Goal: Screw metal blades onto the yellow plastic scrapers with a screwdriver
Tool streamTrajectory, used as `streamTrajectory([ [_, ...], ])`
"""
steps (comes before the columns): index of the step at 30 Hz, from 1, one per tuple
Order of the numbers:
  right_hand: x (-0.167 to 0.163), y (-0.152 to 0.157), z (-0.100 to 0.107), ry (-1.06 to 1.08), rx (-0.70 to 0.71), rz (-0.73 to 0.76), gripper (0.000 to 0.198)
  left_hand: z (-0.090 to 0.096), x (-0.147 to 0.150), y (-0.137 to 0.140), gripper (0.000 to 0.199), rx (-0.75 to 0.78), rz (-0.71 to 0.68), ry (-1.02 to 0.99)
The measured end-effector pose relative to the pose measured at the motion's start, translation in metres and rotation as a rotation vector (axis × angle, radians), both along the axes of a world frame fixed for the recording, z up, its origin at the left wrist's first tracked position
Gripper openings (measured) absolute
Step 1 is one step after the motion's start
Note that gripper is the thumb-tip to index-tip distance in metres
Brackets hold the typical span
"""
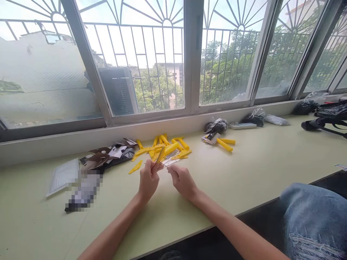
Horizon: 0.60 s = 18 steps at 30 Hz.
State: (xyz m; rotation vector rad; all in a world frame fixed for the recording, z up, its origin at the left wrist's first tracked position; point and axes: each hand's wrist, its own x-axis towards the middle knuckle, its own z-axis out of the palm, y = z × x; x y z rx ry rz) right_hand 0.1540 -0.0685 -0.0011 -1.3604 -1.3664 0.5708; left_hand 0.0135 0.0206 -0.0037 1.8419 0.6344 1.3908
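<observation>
My left hand (149, 179) is closed around a yellow plastic tool part (161, 154) with a dark strip along it, tilted up and away from me. Just to its right, my right hand (183, 180) is closed in a pinch. A thin, small thing shows between the two hands' fingertips, too small to name. Right behind the hands lies a pile of yellow T-shaped plastic tools (170, 148) with round handles. A loose flat yellow piece (135, 167) rests on the table left of my left hand.
On the pale green table (257, 162), torn cardboard and black packaging (108, 155) lie left of the pile, near a clear flat packet (63, 177). Two yellow handles (225, 144) and black bagged items (216, 125) lie to the right. A denim-covered knee (311, 216) is at lower right.
</observation>
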Motion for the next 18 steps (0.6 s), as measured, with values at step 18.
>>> streamTrajectory([
  [18, -0.007, -0.002, 0.003, 0.177, -0.022, 0.090, 0.021, 0.002, 0.006, -0.012, 0.019, -0.100, -0.003, -0.072],
])
